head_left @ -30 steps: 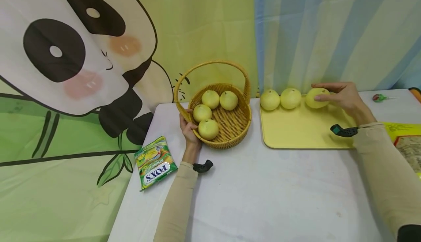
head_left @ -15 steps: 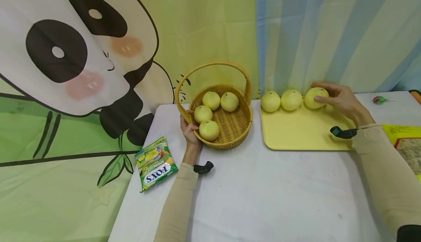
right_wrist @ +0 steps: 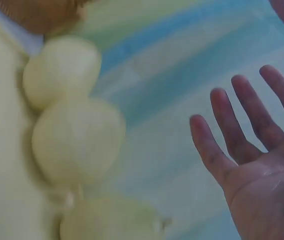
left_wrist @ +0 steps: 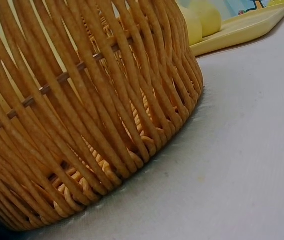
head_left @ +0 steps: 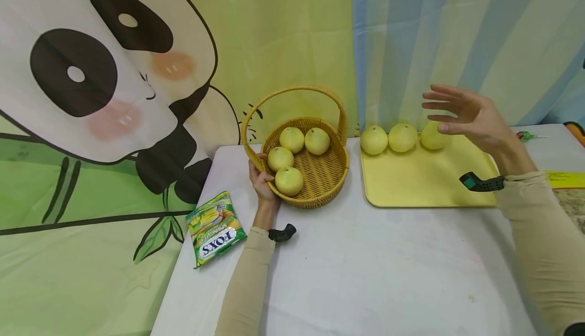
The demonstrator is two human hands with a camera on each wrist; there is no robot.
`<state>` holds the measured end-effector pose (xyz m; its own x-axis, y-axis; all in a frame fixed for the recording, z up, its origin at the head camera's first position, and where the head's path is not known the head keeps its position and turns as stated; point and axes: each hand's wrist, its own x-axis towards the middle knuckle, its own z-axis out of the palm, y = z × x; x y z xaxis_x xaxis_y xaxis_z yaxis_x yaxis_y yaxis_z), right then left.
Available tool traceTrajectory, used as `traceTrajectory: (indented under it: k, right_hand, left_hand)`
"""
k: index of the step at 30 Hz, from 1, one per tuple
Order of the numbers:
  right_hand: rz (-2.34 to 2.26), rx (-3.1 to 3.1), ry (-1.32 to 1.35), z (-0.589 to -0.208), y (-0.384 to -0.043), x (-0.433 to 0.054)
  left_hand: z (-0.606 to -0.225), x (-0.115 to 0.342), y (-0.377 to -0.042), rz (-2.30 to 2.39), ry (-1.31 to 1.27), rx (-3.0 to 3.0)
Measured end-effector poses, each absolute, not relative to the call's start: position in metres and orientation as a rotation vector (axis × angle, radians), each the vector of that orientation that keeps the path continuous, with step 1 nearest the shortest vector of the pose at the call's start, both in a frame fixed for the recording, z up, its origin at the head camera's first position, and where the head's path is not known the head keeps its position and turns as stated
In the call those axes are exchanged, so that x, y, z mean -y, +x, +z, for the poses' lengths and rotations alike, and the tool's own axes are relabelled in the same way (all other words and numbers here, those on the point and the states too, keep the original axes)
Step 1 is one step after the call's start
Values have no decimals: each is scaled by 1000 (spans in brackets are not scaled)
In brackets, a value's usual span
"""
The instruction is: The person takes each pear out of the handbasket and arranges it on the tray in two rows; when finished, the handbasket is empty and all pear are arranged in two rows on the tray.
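Three pale fruits line the far side of the yellow tray in the head view; four others sit in the basket, whose rim the left hand grips; a steady hold seems best. The right hand, fingers spread, holds nothing near the end fruit; a gentle touch should limit rolling. The handle could obstruct; a green packet lies nearby. Left wrist: basket meets desk. Right wrist: hand and blurred fruits stand apart.

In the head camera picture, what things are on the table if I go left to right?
Green FOX'S packet, wicker basket with four round fruits, yellow tray with three more round fruits, little lollipop.
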<state>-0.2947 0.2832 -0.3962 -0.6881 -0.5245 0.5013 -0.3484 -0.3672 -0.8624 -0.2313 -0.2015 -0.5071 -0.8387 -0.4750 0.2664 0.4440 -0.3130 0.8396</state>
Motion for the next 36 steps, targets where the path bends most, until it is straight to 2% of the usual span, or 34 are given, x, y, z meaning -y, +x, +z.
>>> traceTrajectory:
  k: [6,15,21,36]
  right_hand:
    - [-1971,-1366,-1435,-377,-288,-228]
    - [-1719,-1627,-1313,-378,-274,-128]
    - [-1629,-1915,-1315,-386,-280,-75]
    - [-1438,-2151,-807,-388,-318,-24]
  left_hand:
    - [-506,202,-230,-2183,37,1380]
    - [-506,202,-231,-2180,26,1367]
    - [-506,201,-229,-2190,25,1361]
    - [-505,202,-230,-2172,37,1371]
